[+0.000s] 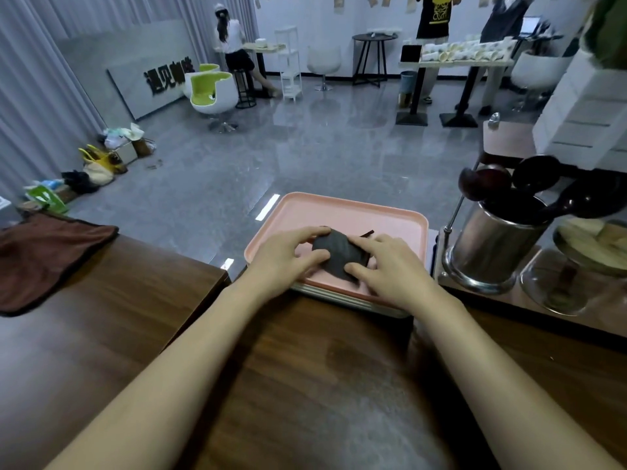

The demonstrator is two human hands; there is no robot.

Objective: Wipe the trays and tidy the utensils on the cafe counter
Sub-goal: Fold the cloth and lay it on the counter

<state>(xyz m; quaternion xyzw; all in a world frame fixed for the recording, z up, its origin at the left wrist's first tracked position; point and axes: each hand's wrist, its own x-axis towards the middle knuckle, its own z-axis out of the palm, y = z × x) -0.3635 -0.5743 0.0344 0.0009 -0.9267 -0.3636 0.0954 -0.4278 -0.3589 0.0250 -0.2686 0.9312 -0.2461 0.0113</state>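
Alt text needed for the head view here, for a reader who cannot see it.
The left hand and right hand hold a small dark cloth on a pink tray, top of a stack on a wooden counter. A steel holder of dark spoons stands to the right; a brown cloth lies far left.

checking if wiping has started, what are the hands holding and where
Both hold the dark cloth lying on the pink tray: the left hand pinches its left end between thumb and fingers, and the right hand pinches its right end.
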